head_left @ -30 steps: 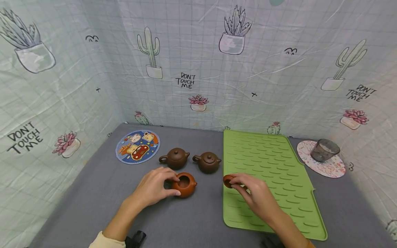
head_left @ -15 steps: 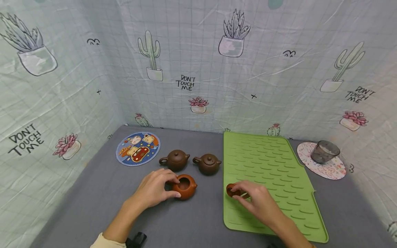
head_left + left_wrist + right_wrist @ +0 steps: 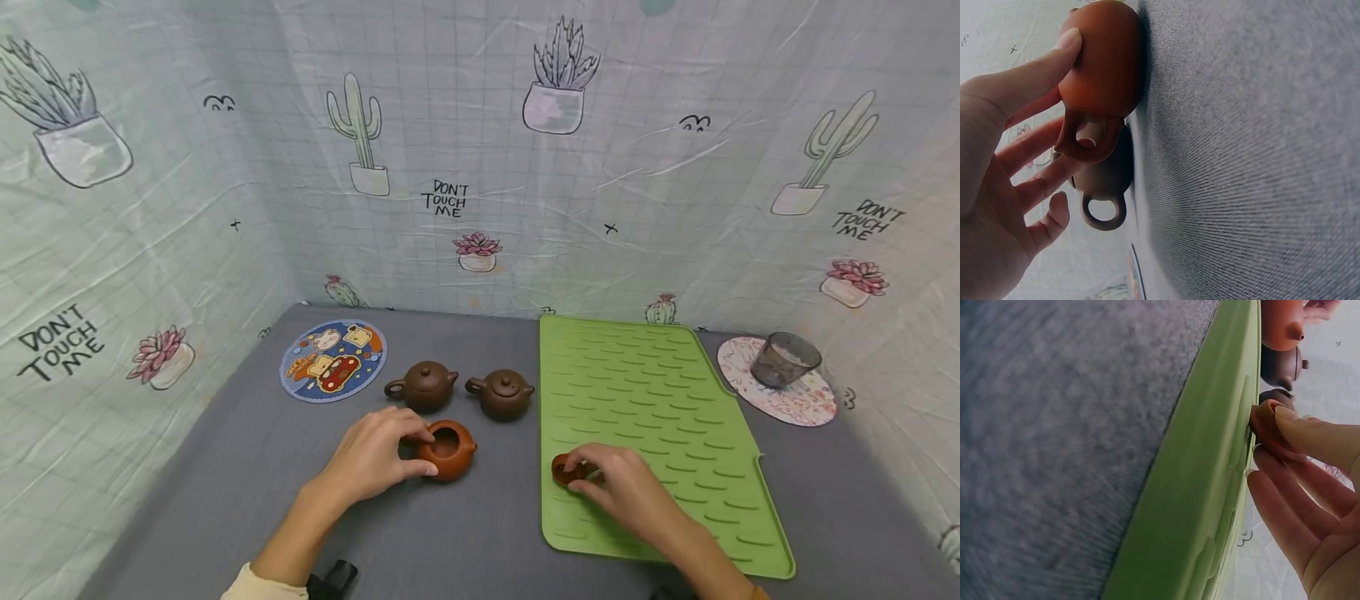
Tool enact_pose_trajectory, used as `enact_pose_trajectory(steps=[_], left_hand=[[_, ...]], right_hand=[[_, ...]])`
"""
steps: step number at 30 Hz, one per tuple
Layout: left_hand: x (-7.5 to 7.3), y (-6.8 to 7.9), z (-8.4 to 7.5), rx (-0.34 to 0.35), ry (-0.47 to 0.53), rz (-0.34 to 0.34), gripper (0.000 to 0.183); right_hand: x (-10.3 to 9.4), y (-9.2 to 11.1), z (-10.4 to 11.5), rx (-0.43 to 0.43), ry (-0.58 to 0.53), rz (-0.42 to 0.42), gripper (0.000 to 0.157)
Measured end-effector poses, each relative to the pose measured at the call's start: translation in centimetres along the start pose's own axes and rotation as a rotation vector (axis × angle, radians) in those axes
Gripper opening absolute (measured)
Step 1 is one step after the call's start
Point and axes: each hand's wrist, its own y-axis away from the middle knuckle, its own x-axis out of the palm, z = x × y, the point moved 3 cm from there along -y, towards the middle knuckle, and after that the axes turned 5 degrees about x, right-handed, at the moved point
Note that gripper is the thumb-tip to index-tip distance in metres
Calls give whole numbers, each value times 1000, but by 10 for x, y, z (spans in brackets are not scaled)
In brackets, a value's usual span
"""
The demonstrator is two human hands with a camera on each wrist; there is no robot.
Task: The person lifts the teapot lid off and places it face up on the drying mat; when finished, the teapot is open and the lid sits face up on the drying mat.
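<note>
ORANGE TEAPOT OPEN; LID IN RIGHT HAND AT THE GREEN MAT

The orange teapot (image 3: 450, 457) stands uncovered on the table (image 3: 480, 533), left of the mat's left edge. The left hand (image 3: 378, 450) holds its body between thumb and fingers. The right hand (image 3: 618, 483) pinches the lid (image 3: 561, 472) just inside the left edge of the green mat (image 3: 637, 400), toward its front-left corner; contact with the mat cannot be confirmed.

The left wrist view shows the teapot's loop handle (image 3: 1104, 151), hidden in the head view. The right wrist view shows the mat nearly edge-on.

Behind stand two lidded brown teapots (image 3: 427, 387). A blue round coaster (image 3: 333, 362) lies near the table's back-left corner; near its back-right, a smoky cup (image 3: 783, 362) stands on a floral coaster (image 3: 738, 375).

The table is grey; cactus-printed sheeting (image 3: 480, 108) encloses it, repeatedly lettered "DON'T TOUCH ME".
</note>
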Motion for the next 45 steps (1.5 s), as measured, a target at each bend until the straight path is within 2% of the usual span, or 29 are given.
enact_pose_trajectory(steps=[9, 23, 34, 40, 45], left_hand=[[-1, -1, -1, -8, 8, -2, 33], [-1, -1, 1, 0, -5, -3, 33], [-1, -2, 0, -15, 10, 8, 33], [-1, -2, 0, -17, -8, 8, 33], [0, -2, 0, -14, -3, -1, 33]], right_hand=[[0, -4, -1, 117, 38, 31, 25], [1, -8, -1, 181, 21, 84, 20], [2, -6, -1, 203, 60, 37, 24], [4, -6, 0, 262, 62, 50, 27], [3, -7, -1, 247, 66, 51, 26]])
